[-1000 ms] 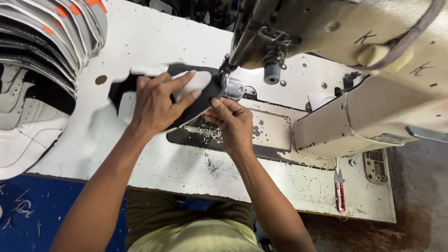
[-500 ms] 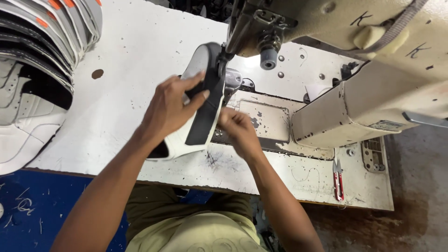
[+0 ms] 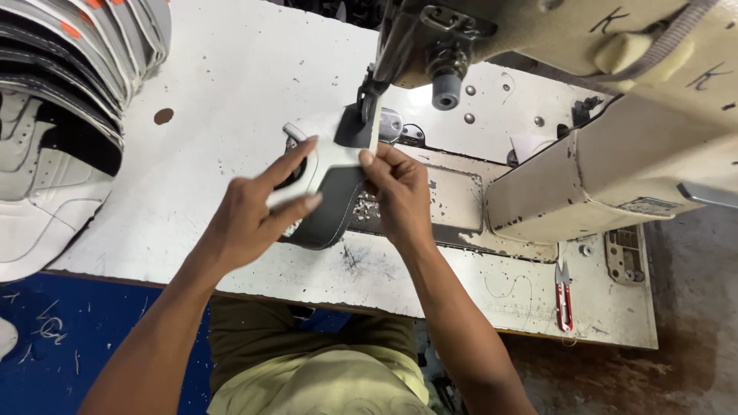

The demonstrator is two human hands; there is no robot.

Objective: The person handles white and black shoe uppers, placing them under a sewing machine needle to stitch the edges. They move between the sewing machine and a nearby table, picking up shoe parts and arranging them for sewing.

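Shoe upper piece (image 3: 327, 188) is seen as a curved panel, white on the upper part and dark grey to black below, with a pale edge line along the dark section. It is held raised off the white sewing table (image 3: 231, 92), tilted, its top end tucked under the needle area of the beige sewing machine (image 3: 584, 100), near the middle of the table. Left hand (image 3: 254, 211) is placed on the piece's left side, fingers spread apart, thumb on the white part, pinching it. Right hand (image 3: 396, 192) is set on the right side, fingers curled together and clamped on the piece's edge close to the needle. A stack of white and black uppers (image 3: 54, 115) is noted at the table's left edge; red thread snips (image 3: 563, 296) lie near the right front corner
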